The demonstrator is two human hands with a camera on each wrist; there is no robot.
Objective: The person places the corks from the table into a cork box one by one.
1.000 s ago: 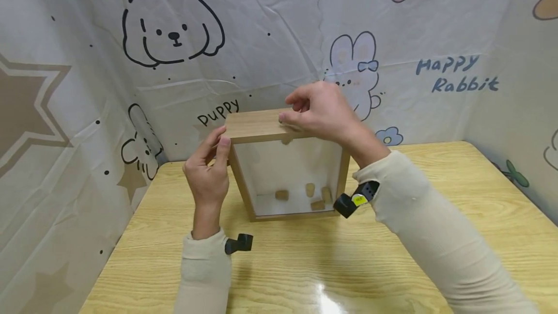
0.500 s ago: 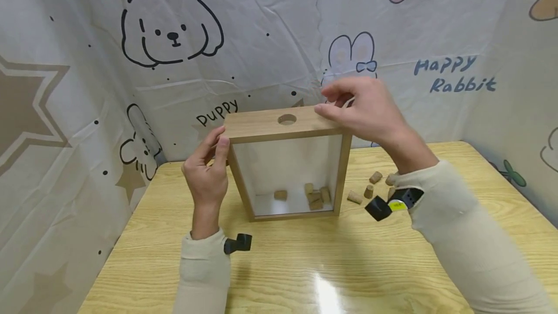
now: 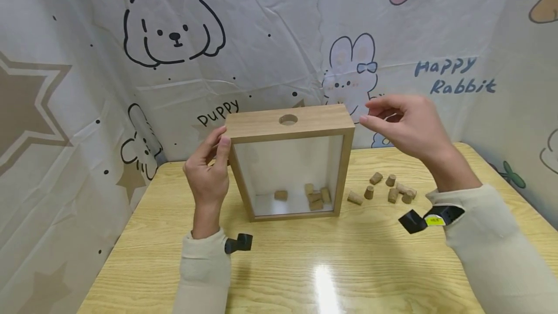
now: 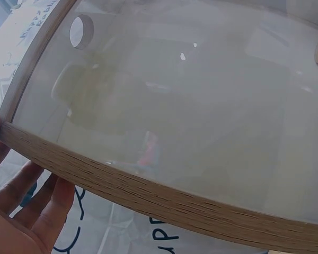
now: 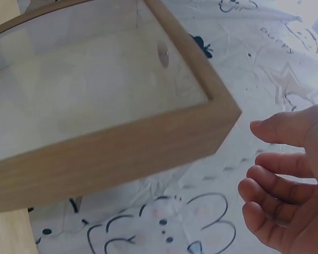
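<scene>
The wooden box, upright on the tabletop, is held near its top corner by the left grip; nothing is held by the right grip. If pushed unevenly, this narrow box could be toppled and the loose corks scattered.

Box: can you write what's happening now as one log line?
left grip: holds box corner | right grip: empty, off box | top hole: uncovered | corks: some inside, some on table

A yellow wood-grained counter bears an upright framed box. To its right, small corks sit scattered.
</scene>
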